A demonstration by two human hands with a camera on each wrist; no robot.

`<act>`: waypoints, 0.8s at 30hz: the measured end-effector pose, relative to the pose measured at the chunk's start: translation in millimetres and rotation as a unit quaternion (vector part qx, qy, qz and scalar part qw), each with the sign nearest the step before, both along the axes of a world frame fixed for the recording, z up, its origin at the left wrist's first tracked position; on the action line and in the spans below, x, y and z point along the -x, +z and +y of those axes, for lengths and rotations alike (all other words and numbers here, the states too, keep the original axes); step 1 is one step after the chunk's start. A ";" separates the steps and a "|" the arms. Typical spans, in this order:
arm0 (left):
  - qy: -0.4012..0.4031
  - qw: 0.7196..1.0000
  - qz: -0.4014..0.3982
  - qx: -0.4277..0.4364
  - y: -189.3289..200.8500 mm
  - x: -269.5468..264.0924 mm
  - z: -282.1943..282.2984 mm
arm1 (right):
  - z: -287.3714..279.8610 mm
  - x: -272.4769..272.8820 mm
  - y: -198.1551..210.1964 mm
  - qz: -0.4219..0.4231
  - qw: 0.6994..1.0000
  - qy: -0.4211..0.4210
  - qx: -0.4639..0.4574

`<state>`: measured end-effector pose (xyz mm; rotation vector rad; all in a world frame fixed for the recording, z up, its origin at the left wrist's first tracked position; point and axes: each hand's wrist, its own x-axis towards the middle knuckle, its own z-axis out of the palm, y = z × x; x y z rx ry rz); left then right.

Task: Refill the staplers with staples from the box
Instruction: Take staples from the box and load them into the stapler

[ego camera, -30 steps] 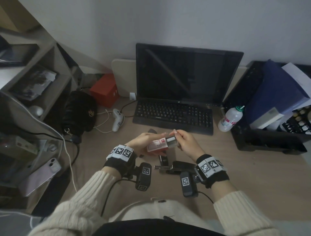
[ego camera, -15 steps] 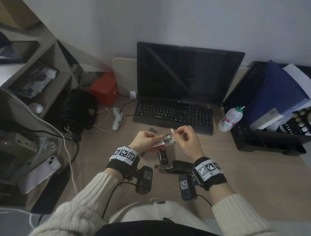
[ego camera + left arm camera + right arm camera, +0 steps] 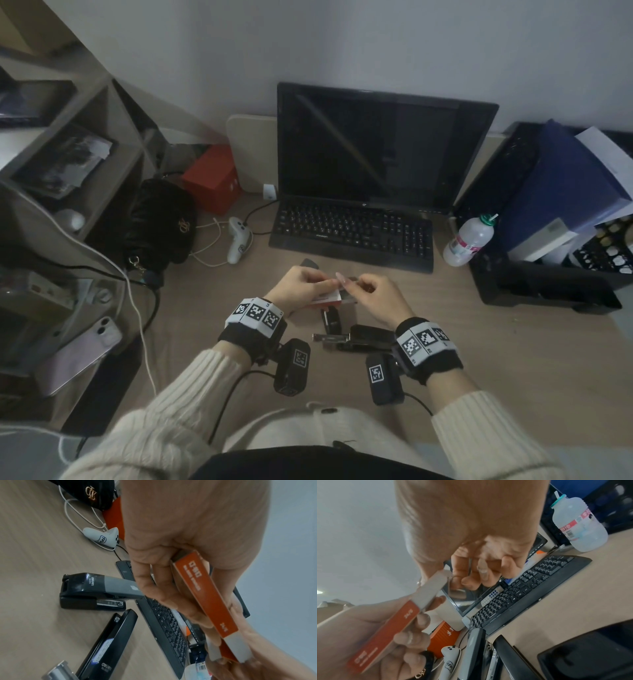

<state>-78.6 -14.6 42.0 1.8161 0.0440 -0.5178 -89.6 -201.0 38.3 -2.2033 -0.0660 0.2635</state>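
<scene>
My left hand (image 3: 317, 287) grips an orange staple box (image 3: 326, 300) (image 3: 205, 595) above the desk, just in front of the keyboard. A grey inner tray (image 3: 431, 589) (image 3: 238, 647) sticks out of the box's right end. My right hand (image 3: 349, 284) has its fingers curled and pinches at the tray's end; what lies between the fingertips is unclear. Below the hands a black stapler (image 3: 331, 320) (image 3: 96, 588) lies on the desk. A second black stapler (image 3: 364, 337) (image 3: 109, 642) lies opened out, with its metal rail (image 3: 329, 338) showing.
Behind the hands are a black keyboard (image 3: 352, 236) and a dark monitor (image 3: 380, 147). A plastic bottle (image 3: 469, 241) and a black tray with folders (image 3: 548, 294) stand at the right. At the left are a white controller (image 3: 237, 240), a black bag (image 3: 161, 222) and a red box (image 3: 212, 178).
Both hands have come down a little toward the desk with the staple box. The right hand stays at the tray's end with its fingers more curled.
</scene>
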 end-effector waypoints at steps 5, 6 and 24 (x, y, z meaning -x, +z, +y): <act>0.001 0.999 0.032 0.021 1.7 -0.8 0.7 | -4.5 -3.1 -1.0 0.023 0.999 0.024 -0.041; 0.003 0.999 0.033 0.022 1.8 -1.0 0.4 | -5.1 -3.1 -1.4 0.026 0.998 0.023 -0.047; 0.037 0.999 0.033 -0.008 -16.1 -7.3 9.1 | -7.2 -5.7 -7.5 0.015 0.977 -0.107 -0.182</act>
